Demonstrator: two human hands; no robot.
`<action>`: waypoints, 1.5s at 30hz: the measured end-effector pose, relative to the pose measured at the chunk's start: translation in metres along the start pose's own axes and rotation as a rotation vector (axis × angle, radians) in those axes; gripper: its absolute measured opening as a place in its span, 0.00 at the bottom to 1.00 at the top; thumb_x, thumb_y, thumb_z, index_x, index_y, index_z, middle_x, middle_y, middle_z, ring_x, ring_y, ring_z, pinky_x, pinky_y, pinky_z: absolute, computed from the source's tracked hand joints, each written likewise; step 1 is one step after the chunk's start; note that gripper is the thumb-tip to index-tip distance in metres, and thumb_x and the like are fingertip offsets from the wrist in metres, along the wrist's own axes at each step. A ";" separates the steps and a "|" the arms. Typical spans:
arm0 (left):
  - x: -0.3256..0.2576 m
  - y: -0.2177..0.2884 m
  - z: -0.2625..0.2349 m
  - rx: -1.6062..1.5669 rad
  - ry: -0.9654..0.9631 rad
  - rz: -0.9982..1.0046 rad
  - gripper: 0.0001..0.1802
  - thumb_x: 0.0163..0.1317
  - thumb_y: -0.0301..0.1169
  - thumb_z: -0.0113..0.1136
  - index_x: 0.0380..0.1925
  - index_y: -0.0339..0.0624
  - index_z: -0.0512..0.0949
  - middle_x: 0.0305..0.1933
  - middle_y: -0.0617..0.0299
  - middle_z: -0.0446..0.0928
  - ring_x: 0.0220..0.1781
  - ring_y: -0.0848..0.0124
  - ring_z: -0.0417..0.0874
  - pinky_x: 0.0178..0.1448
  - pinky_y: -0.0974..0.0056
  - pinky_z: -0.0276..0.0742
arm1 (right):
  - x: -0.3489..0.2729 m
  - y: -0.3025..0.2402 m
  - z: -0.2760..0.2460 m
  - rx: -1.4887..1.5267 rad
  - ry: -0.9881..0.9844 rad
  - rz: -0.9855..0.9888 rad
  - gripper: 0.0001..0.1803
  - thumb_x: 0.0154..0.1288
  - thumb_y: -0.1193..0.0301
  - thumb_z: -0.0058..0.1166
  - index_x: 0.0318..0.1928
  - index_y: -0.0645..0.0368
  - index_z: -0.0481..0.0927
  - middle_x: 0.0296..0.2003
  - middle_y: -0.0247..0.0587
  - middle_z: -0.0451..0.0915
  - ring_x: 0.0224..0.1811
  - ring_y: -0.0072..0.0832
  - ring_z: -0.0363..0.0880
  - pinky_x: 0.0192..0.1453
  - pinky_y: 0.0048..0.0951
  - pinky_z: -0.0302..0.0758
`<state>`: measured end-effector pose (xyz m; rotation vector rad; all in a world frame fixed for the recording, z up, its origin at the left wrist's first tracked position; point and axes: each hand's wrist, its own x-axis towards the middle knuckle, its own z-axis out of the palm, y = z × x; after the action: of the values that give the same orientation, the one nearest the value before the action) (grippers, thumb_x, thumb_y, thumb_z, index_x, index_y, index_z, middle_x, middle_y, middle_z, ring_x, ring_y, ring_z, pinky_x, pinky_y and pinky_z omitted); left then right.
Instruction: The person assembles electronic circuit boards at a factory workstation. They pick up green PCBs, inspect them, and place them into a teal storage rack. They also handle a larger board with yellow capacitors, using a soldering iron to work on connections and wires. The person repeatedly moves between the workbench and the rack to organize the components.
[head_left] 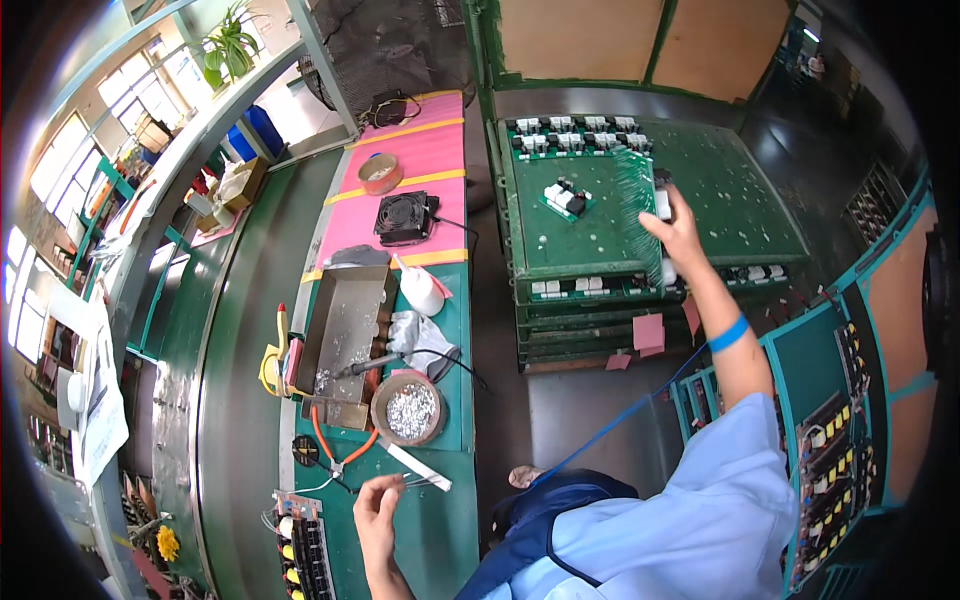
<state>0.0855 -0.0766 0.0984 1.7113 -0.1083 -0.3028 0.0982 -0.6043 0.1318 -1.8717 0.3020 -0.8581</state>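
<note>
Here we go: my right grip [678,235] is closed on the green board [637,208], thumb and fingers at its right-hand edge, and the board stands tilted up just left of that grip, its fringe of fine leads [630,185] facing left. It's over the green surface [745,205]; whether its lower edge touches down, I can't tell from up here. The trick, I'd judge, is to pinch only by the edge, keep that bristle from dragging, and turn the wrist slowly so no lead bends. Watch further left of the grip: a small board with white blocks [567,198] lies there, so I want room on that side. Beyond the grip sits a row of boards [575,138], and a careless swing could clip it. Nearer than the grip, the blue wristband [728,334] has a blue cord [620,415] running off it; best give that slack. And well to the near left, my left grip [378,515] hangs half-curled near the orange-handled cutters [338,466]; whether it pinches anything, I can't tell.
</note>
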 end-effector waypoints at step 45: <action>-0.020 -0.018 0.023 0.182 0.194 -0.315 0.13 0.57 0.28 0.52 0.41 0.33 0.71 0.37 0.60 0.73 0.37 0.74 0.72 0.41 0.72 0.70 | 0.111 0.203 0.040 -1.138 0.348 0.421 0.23 0.39 0.58 0.63 0.37 0.54 0.75 0.45 0.46 0.66 0.54 0.39 0.57 0.58 0.50 0.48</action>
<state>0.0588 -0.0910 0.0803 1.9298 0.2874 -0.3657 0.2385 -0.7310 -0.0071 -2.4827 1.6044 -0.7548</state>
